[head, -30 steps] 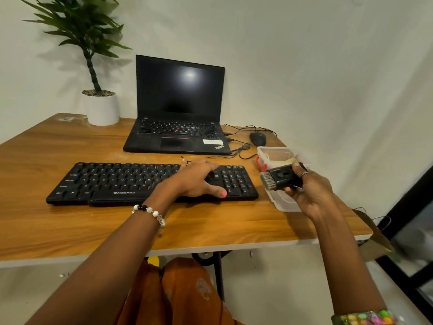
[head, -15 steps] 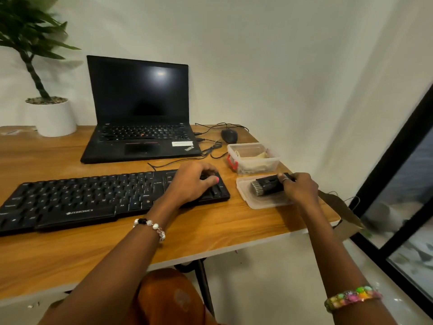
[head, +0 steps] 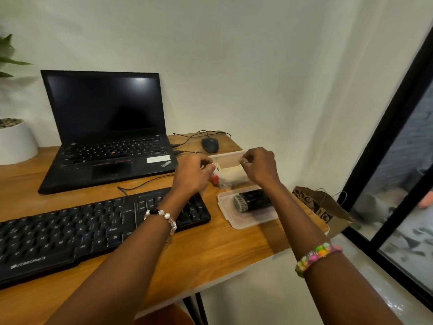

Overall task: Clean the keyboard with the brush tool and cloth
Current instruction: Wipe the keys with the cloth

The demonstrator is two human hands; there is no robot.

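Note:
The black keyboard [head: 93,221] lies along the desk's front left. To its right, the black brush tool [head: 253,200] rests by itself on a clear plastic lid [head: 248,222], bristles pointing left. Behind the lid stands a clear plastic container [head: 228,156] with a red clip. A cream cloth [head: 232,174] stands up out of the container between my hands. My left hand [head: 192,174] pinches the cloth's left end with curled fingers. My right hand [head: 260,165] pinches its right end.
An open black laptop [head: 105,137] sits behind the keyboard, cables running to a black mouse [head: 210,144] at the back right. A white plant pot [head: 15,141] stands far left. A brown paper bag [head: 321,207] sits past the desk's right edge, beside a black-framed glass door [head: 386,160].
My right hand has let go of the brush tool, which now lies on the lid. My left hand left the keyboard. Both hands moved to the container and took hold of the cloth.

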